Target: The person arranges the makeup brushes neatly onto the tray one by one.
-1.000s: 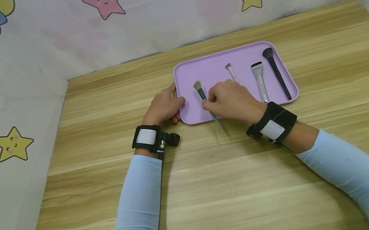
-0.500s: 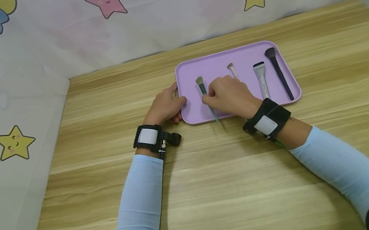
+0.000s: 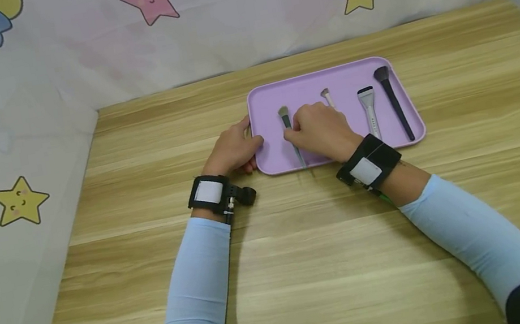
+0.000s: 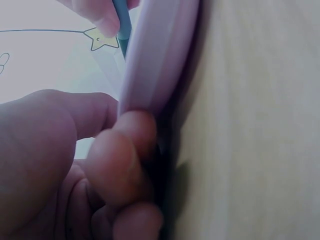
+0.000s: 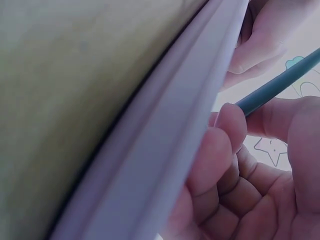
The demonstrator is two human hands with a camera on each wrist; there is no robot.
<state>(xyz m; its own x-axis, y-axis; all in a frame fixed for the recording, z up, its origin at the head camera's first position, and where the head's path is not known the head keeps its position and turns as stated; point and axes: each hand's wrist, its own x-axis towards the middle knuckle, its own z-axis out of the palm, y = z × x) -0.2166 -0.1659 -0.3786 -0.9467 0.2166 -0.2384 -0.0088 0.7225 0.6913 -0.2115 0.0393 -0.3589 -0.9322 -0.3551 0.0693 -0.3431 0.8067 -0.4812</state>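
Note:
A green-handled makeup brush [image 3: 286,118] slants over the left part of a purple tray [image 3: 262,107], its bristles pointing to the tray's far side. My right hand [image 3: 320,130] pinches its handle between thumb and fingers; the right wrist view shows the green handle [image 5: 280,85] rising out of that pinch. At the tray's left end, my left hand [image 3: 233,148] grips the rim. The left wrist view has the thumb over the tray edge [image 4: 155,55] and fingertips against its outer side. Part of a small white-handled brush [image 3: 326,97] is hidden behind my right hand.
To the right in the tray lie a flat brush with a silver-grey handle [image 3: 369,109] and a large black brush [image 3: 393,102]. The tray rests on a wood-grain table [image 3: 309,268], near a white star-patterned curtain [image 3: 227,30] at the back.
My right hand and the green brush have shifted slightly away from me, bringing the handle's end back toward the tray's near rim. The left hand keeps its grip on the tray.

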